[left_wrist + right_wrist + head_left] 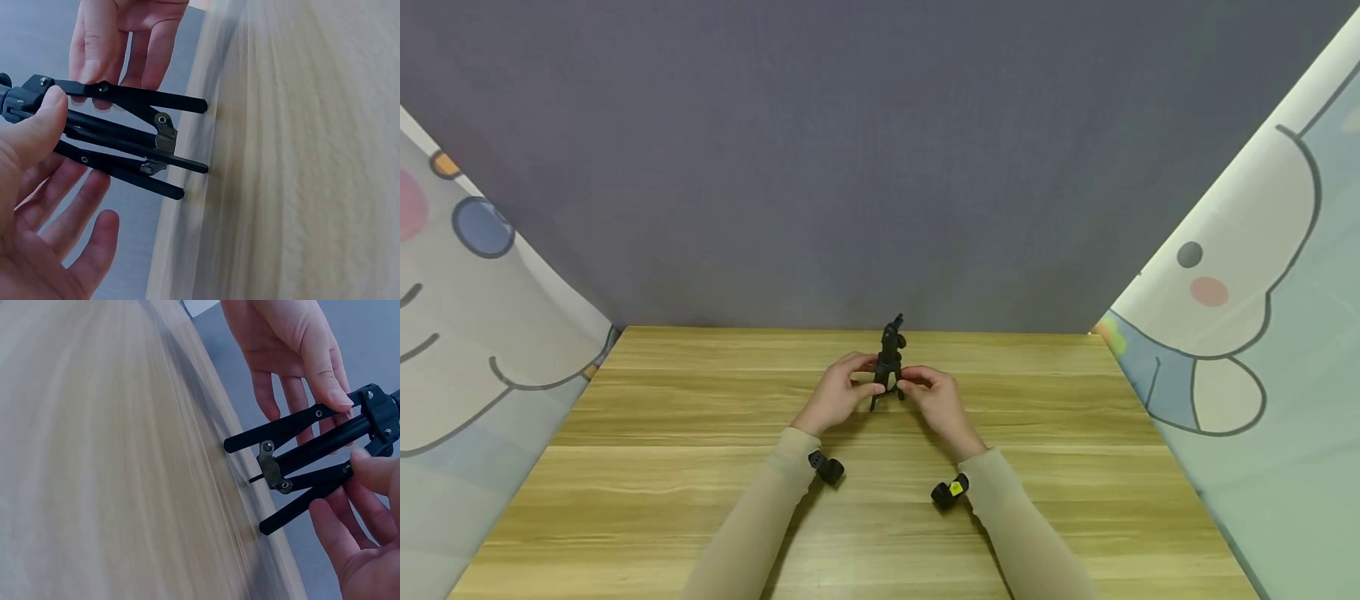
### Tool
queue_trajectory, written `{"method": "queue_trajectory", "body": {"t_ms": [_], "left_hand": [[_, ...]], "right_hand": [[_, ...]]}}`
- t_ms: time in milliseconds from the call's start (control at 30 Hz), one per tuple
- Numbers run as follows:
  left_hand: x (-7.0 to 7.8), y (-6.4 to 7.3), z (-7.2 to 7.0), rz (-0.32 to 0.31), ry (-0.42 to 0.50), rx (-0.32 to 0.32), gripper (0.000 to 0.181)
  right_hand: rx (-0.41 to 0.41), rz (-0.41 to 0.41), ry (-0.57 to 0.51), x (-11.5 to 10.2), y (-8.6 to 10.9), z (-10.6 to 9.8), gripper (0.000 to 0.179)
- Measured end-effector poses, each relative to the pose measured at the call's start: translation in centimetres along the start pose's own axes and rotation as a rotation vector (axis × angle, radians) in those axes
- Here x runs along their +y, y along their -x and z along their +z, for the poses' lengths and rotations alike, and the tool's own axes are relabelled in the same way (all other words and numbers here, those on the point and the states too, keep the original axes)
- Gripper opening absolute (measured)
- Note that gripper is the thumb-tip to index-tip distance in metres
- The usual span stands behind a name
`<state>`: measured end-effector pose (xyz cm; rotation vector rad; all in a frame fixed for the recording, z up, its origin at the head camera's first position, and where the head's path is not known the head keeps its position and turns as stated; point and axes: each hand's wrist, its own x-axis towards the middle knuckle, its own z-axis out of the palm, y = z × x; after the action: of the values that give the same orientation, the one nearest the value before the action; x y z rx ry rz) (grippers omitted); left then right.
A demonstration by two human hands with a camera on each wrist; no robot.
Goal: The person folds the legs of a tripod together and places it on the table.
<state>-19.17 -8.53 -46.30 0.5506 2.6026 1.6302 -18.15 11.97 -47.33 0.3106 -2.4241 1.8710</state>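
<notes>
a black mini tripod (889, 354) is between the left hand (842, 390) and the right hand (942, 402), toward the far side of the bench (647, 467). each hand is half closed, thumb and fingers pinching the tripod. its 3 legs (181, 101) are partly splayed; they are probably being adjusted, opening or folding i cannot tell. the next move likely calls for even pressure from both sides. its long axis is near upright, legs pointing down; whether they touch the bench is unclear.
</notes>
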Motion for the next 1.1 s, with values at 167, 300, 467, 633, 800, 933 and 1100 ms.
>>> {"method": "queue_trajectory", "body": {"t_ms": [167, 300, 467, 633, 800, 933, 1100], "left_hand": [[-0.1, 0.0, 0.1, 0.012, 0.041, 0.002, 0.049], [-0.1, -0.1, 0.1, 0.018, 0.057, -0.008, 0.048], [-0.2, -0.2, 0.2, 0.014, 0.067, -0.004, 0.047], [-0.2, 0.0, 0.5, 0.02, -0.001, 0.001, 0.052], [-0.2, 0.6, 0.8, 0.041, -0.152, -0.006, 0.06], [0.0, 0.9, 0.8, 0.044, -0.194, 0.019, 0.058], [0.1, 1.2, 0.9, -0.005, -0.239, 0.04, 0.055]], "right_hand": [[0.019, -0.033, 0.032, 0.6, -0.2, 0.2, 0.014], [0.037, -0.047, 0.058, 0.5, -0.1, 0.4, 0.011], [0.046, -0.026, 0.046, 0.4, 0.0, 0.5, 0.011], [0.043, -0.02, 0.023, 0.5, 0.0, 0.4, 0.013], [0.027, -0.028, 0.018, 0.8, -0.1, 0.0, 0.014], [0.024, -0.071, 0.002, 0.8, -0.2, -0.6, 0.016], [0.016, -0.07, -0.02, -0.7, -0.1, -1.8, 0.023]]}}
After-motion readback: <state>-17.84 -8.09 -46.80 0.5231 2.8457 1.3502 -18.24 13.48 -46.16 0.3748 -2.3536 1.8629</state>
